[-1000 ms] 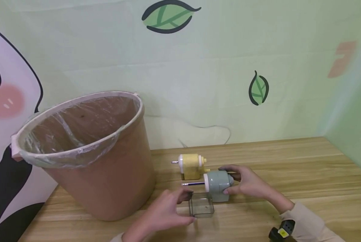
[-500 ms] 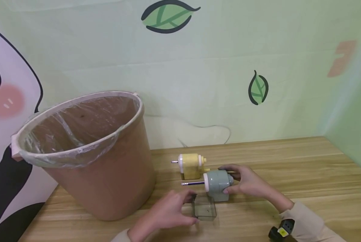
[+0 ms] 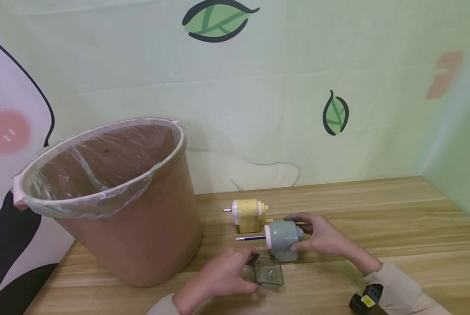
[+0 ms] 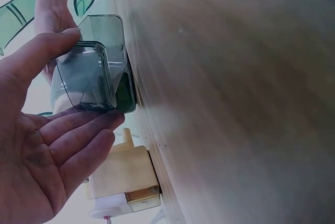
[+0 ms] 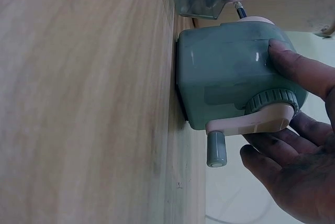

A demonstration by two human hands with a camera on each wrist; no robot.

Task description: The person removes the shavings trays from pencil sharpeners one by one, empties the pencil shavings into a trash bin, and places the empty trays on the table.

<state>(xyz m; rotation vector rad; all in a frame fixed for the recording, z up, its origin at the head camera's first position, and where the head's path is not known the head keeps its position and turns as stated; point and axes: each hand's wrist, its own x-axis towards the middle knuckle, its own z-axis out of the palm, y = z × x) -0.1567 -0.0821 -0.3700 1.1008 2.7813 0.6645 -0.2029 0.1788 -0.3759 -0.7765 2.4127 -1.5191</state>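
As I read my feeds, the work stands partway: the smoky clear plastic tray (image 3: 268,273) is out of the blue-green, rounded plastic crank sharpener (image 3: 283,238), and seating it in the body is a step not done. A dark-shafted pencil with a metal-banded end (image 3: 252,238) sits in the sharpener's pale front collar. There are small specks in the tray, but I can't tell whether they are shavings.

I have the left hand (image 3: 228,271) holding the tray pinched between thumb and fingers, the thumb along one side and the fingers reaching under the other. The tray lies at the fingertips, just beside the sharpener's base and nearer me; whether it touches the base or the wood-grain worktop (image 3: 376,218), I can't tell.

The right hand (image 3: 319,234) grasps the sharpener body from the crank end, thumb on one flank, fingers round the other. The pale crank arm (image 5: 251,120) sits near the fingers, and the body stands upright on the worktop.

Toward the worktop's back edge, just behind, stands a yellow plastic crank sharpener (image 3: 249,214). A tall brownish-pink plastic-lined bin (image 3: 152,236) stands toward the left edge, well apart from the tray.
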